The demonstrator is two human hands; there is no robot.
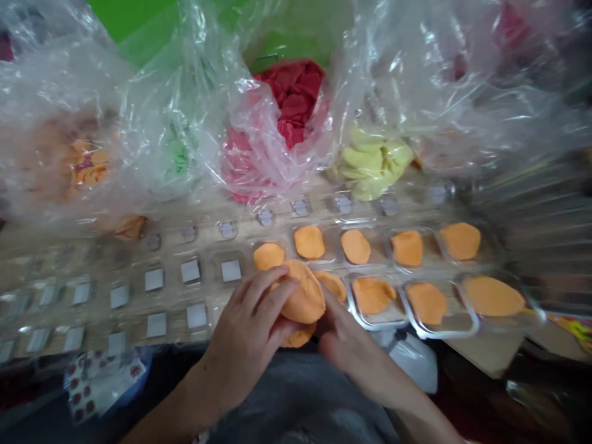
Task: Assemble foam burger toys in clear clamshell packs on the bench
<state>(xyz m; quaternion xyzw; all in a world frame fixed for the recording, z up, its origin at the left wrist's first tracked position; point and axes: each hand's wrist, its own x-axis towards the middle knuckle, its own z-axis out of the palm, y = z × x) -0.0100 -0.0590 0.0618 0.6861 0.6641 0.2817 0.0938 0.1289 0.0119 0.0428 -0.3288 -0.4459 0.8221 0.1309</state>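
The rounded, dough-like orange pieces (pixel 303 293) look matt and mostly smooth, faintly creased; the clear, round-cornered plastic trays (pixel 446 334) are smooth and glossy; the transparent plastic bags (pixel 198 80) are shiny, wrinkled film; the crumpled red flat pieces (pixel 296 92) look matt

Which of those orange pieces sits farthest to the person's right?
The broad orange piece at the right end of the nearer row; it lies farther right than the farther row's end piece.

Left hand (pixel 247 324) curls near the right hand (pixel 346 345)
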